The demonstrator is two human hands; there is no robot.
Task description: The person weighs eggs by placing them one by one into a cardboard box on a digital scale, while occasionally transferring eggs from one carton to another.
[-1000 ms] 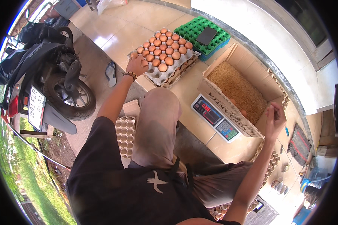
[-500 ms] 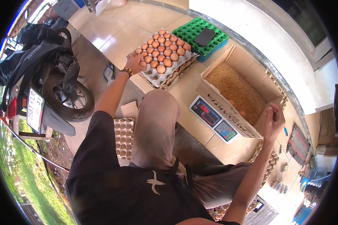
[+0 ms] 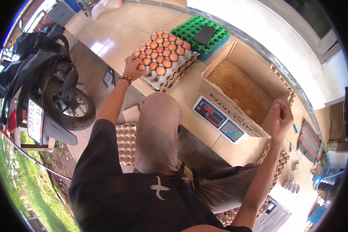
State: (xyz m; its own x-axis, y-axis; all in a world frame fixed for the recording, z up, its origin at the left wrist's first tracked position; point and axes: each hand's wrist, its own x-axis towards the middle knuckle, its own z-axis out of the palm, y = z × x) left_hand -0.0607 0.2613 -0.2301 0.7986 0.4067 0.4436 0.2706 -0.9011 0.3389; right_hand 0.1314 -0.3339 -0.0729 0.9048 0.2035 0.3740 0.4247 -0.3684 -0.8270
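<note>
My left hand [image 3: 133, 69] is at the near left corner of a grey pulp tray [image 3: 148, 80] of brown eggs, its fingers curled round an egg [image 3: 141, 67] at the edge. Several stacked trays lie beneath it. My right hand [image 3: 282, 116] hovers by the near right end of an open cardboard box [image 3: 225, 95], fingers loosely bent and apart, with nothing visible in them. Brown grainy bedding [image 3: 239, 83] fills the box, and a few eggs [image 3: 248, 113] lie near its front wall. A white digital scale [image 3: 218, 119] with a lit red display is against the box.
Green plastic egg trays [image 3: 187, 29] stand behind the eggs, with a dark phone [image 3: 205, 34] on top. Empty pulp trays [image 3: 126, 141] are beside my knee. A motorcycle [image 3: 62, 89] is parked at left. A grey mat [image 3: 309, 141] lies on the right.
The whole view has shifted slightly. My left hand stays at the same egg on the tray corner. My right hand remains by the box end, its fingers slightly more apart.
</note>
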